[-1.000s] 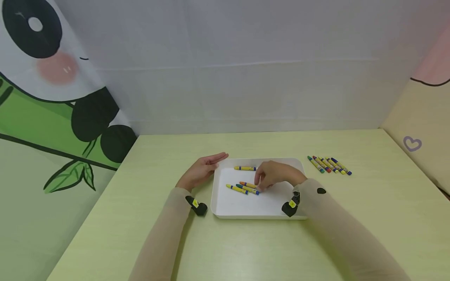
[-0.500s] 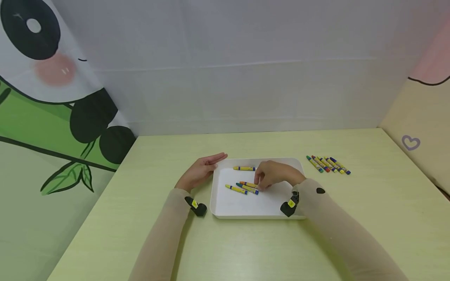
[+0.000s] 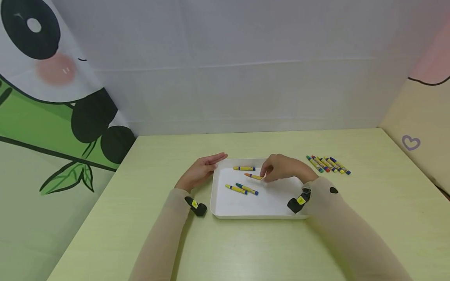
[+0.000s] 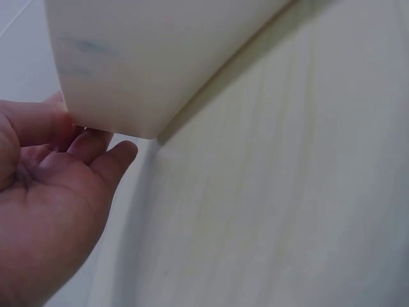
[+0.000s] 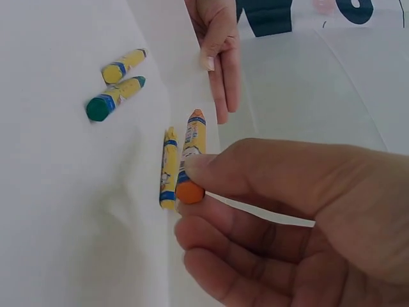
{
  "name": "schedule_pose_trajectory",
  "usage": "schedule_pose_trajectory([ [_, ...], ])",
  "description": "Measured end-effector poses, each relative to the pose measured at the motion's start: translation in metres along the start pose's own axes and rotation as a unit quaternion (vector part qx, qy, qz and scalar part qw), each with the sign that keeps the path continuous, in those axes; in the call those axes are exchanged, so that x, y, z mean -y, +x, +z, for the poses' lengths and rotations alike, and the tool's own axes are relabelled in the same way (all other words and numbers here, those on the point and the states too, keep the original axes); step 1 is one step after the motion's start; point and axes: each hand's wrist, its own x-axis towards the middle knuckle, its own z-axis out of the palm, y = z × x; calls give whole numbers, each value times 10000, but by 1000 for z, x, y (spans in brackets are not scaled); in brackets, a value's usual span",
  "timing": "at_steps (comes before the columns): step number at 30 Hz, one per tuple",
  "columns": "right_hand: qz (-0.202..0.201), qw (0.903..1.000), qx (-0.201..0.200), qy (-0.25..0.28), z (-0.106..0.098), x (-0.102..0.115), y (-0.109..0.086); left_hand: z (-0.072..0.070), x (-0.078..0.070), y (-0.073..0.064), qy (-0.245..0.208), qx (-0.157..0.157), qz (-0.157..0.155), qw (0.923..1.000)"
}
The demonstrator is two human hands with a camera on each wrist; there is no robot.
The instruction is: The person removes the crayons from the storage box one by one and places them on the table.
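My right hand (image 3: 283,168) pinches an orange crayon (image 3: 253,176) between thumb and fingers above the white tray (image 3: 239,212); in the right wrist view the orange crayon (image 5: 195,137) points away from the palm. Beneath it in that view lies a yellow crayon (image 5: 169,169) by the tray's far wall. A yellow crayon (image 3: 236,189) and a dark green crayon (image 3: 247,189) lie close together on the tray's floor. At the far left corner my left hand (image 3: 200,171) grips the tray's rim, thumb over it and two fingers stretched along the outside; the left wrist view shows this hand (image 4: 57,179) at the corner.
On the table (image 3: 168,156) right of the tray, a row of several crayons (image 3: 328,165) lies side by side. A pale cloth wall (image 3: 246,97) rises behind the table, with printed panels at both sides.
My right hand has moved away and slightly right with the orange crayon, off from beside the green one. My left hand and the other crayons stay put.
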Motion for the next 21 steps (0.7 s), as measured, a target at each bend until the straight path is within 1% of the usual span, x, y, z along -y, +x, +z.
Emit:
schedule_pose_trajectory([
  [6,-57,9994,-290,184,-16,-16,-16,0,0,0,-52,22,1,10000],
  [12,-2,9969,-725,304,-28,-35,-35,0,-1,-2,-71,34,31,10000],
  [16,230,9937,-1037,367,-34,-44,-47,0,-2,-3,-88,36,58,9999],
  [19,476,9902,-1254,396,-37,-53,-56,0,-2,-3,-93,69,75,9999],
  [21,639,9872,-1371,506,-39,-60,-61,-1,-1,-3,-82,95,58,9999],
])
